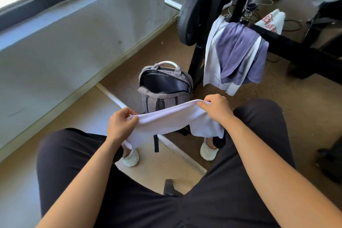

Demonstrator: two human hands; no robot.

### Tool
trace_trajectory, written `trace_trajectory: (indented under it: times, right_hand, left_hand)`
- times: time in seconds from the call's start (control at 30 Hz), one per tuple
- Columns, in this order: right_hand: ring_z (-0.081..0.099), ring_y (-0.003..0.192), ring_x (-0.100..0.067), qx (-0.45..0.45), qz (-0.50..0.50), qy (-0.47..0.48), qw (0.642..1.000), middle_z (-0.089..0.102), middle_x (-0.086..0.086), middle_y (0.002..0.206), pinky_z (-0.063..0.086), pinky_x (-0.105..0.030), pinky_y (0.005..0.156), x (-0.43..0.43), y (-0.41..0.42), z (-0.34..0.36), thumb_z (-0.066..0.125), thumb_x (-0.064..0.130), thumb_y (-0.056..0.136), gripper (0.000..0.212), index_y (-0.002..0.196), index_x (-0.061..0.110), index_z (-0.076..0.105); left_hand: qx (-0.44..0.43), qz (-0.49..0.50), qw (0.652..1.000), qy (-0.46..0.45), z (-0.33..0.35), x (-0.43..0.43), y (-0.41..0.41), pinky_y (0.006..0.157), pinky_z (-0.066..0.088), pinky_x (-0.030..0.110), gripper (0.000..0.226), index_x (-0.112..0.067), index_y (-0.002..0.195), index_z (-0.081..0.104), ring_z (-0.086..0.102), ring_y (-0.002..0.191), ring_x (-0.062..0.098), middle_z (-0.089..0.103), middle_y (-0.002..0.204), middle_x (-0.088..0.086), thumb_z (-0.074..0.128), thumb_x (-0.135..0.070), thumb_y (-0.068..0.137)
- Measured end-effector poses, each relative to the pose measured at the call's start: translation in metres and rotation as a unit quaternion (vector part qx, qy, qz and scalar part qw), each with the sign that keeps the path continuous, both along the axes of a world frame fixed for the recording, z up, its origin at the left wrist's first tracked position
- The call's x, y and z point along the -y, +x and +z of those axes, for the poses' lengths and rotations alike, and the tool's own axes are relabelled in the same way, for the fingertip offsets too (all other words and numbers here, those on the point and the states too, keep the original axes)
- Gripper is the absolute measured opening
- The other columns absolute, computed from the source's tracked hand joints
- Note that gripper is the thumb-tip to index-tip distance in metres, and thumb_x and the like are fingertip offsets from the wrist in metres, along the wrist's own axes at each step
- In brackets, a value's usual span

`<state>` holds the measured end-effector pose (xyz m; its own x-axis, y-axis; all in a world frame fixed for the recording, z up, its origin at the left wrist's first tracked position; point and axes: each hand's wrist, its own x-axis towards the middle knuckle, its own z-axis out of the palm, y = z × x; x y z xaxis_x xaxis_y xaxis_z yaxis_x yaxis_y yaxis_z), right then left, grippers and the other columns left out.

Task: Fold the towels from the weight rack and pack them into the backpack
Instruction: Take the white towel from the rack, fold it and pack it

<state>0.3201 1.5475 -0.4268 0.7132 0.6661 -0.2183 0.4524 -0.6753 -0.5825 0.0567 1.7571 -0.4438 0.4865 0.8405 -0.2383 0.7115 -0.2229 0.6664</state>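
Observation:
A white towel (166,120) is stretched between my two hands above my knees. My left hand (121,124) pinches its left end and my right hand (216,108) pinches its right end; the cloth sags below them. Just beyond it a grey backpack (164,89) stands upright on the floor with its main compartment unzipped and gaping. On the black weight rack (277,39) to the right hang a purple towel (238,53) and a white towel (211,65) under it. Another white cloth with red print (270,21) hangs behind the bar.
A black weight plate (194,15) on a steel bar sits at the rack's left end, above the backpack. A grey wall (74,39) with a window runs along the left. My legs and white shoes (209,151) flank the backpack. Cables lie on the floor behind the rack.

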Motion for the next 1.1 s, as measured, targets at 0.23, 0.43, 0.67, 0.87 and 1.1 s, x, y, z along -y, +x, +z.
trace_trajectory:
  times: [0.23, 0.43, 0.67, 0.87, 1.1]
  right_hand:
    - [0.043, 0.057, -0.021, 0.047, -0.087, 0.006, 0.995, 0.044, -0.004, 0.058, 0.025, -0.028, 0.050, -0.001, 0.005, 0.004, 0.059, 0.046, 0.097, 0.055, 0.057, 0.014, 0.039]
    - [0.056, 0.078, -0.025, 0.051, -0.193, 0.000, 0.980, 0.059, -0.005, 0.080, 0.044, -0.033, 0.067, 0.002, 0.012, 0.007, 0.049, 0.057, 0.098, 0.054, 0.083, 0.010, 0.070]
    - [0.063, 0.104, -0.034, -0.329, -0.280, 0.100, 0.896, 0.066, -0.014, 0.115, 0.052, -0.045, 0.093, 0.000, 0.012, 0.006, 0.068, 0.039, 0.092, 0.040, 0.114, 0.006, 0.066]
    - [0.060, 0.118, -0.032, -0.485, -0.195, 0.205, 0.827, 0.057, -0.021, 0.135, 0.054, -0.045, 0.094, -0.006, -0.019, 0.011, 0.065, 0.014, 0.097, 0.052, 0.145, 0.014, 0.045]
    - [0.067, 0.089, -0.024, -0.588, -0.097, 0.270, 0.756, 0.064, -0.015, 0.099, 0.062, -0.032, 0.078, -0.032, -0.071, 0.037, 0.044, -0.004, 0.101, 0.029, 0.122, 0.006, 0.063]
  left_hand:
    - [-0.128, 0.026, 0.989, 0.069, -0.008, -0.001, -0.009, 0.068, 0.051, 0.040, 0.018, -0.020, 0.082, 0.066, 0.060, 0.079, 0.035, 0.066, 0.079, 0.004, 0.052, -0.010, 0.081]
    - [-0.116, 0.046, 0.991, 0.037, -0.015, -0.009, -0.013, 0.069, 0.044, 0.036, 0.028, -0.022, 0.086, 0.069, 0.059, 0.084, 0.035, 0.067, 0.086, 0.007, 0.045, -0.008, 0.085]
    - [0.148, 0.207, 0.959, -0.127, -0.003, -0.014, -0.009, 0.068, 0.045, 0.030, 0.010, -0.015, 0.087, 0.075, 0.057, 0.079, 0.020, 0.067, 0.079, 0.002, 0.066, -0.016, 0.092]
    - [0.250, 0.173, 0.927, -0.220, 0.022, 0.019, 0.008, 0.050, 0.051, 0.020, 0.015, -0.006, 0.090, 0.073, 0.066, 0.061, 0.012, 0.069, 0.070, 0.002, 0.068, -0.019, 0.097]
    - [0.296, 0.007, 0.911, -0.286, 0.017, 0.061, 0.024, 0.079, 0.055, 0.038, 0.017, -0.019, 0.101, 0.078, 0.068, 0.087, 0.018, 0.076, 0.094, 0.007, 0.068, -0.032, 0.096]
